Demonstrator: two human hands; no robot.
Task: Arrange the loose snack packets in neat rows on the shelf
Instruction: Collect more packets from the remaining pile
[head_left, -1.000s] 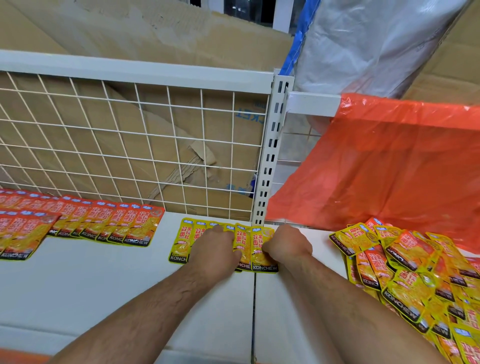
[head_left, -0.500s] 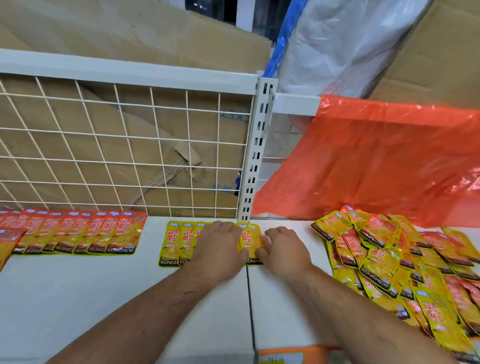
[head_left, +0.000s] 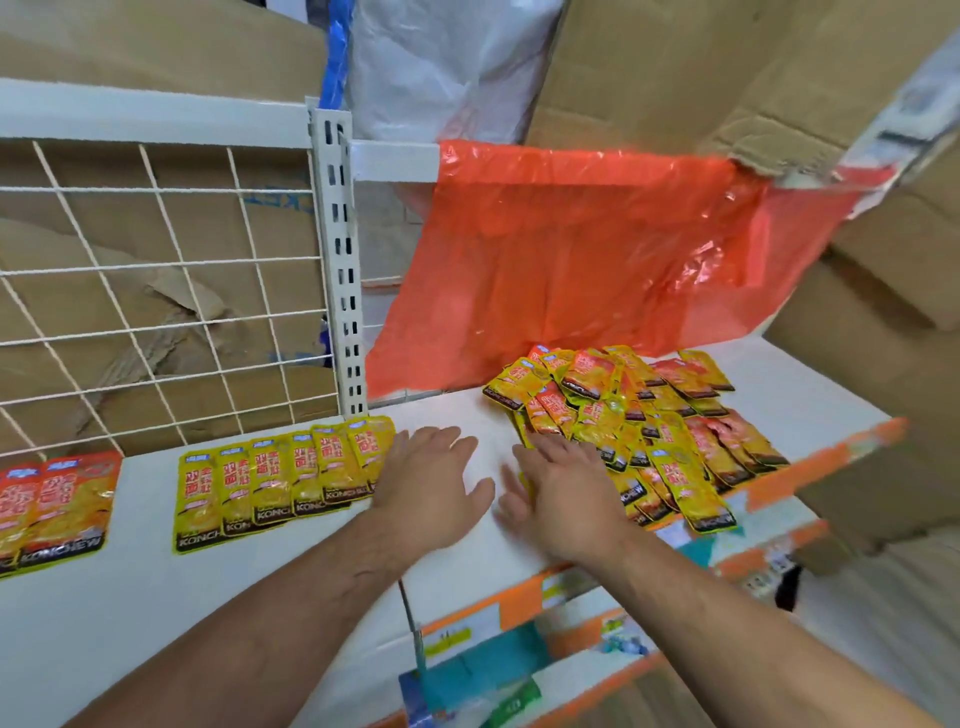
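On the white shelf, a row of yellow packets lies overlapped and tidy in front of the wire grid. The left hand lies flat, fingers spread and holding nothing, right at the row's end packet. Just beside it, the right hand is flat too, its straight fingers reaching onto the near edge of the loose pile of packets, gripping none. An orange plastic bag hangs behind the pile. At the far left, orange-red packets lie apart from the yellow row.
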